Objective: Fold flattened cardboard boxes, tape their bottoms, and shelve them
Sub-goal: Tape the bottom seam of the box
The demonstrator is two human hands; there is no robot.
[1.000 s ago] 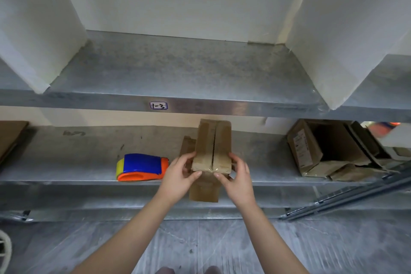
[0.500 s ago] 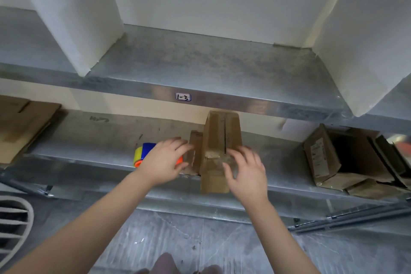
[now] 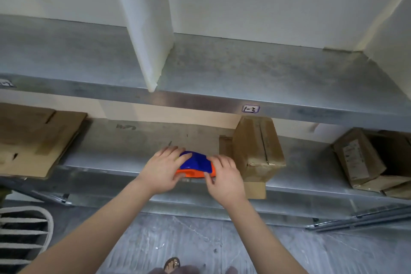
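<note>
A small folded cardboard box (image 3: pixel 258 149) stands on the lower metal shelf (image 3: pixel 124 162), its closed bottom flaps facing up toward me and one loose flap hanging over the shelf's front edge. Neither hand touches it. Left of it lies a blue and orange tape dispenser (image 3: pixel 195 163). My left hand (image 3: pixel 162 171) grips the dispenser's left end, fingers over its top. My right hand (image 3: pixel 224 179) holds its right end, thumb under the orange base.
Flattened cardboard sheets (image 3: pixel 33 138) lie at the left of the lower shelf. Open brown boxes (image 3: pixel 364 160) sit at its right. The upper shelf (image 3: pixel 244 73) has white dividers (image 3: pixel 149 24). A white slatted basket (image 3: pixel 22 236) stands on the floor at left.
Both hands let go of the small box, which stays on the shelf, and moved left onto the tape dispenser. The view has swung to the left.
</note>
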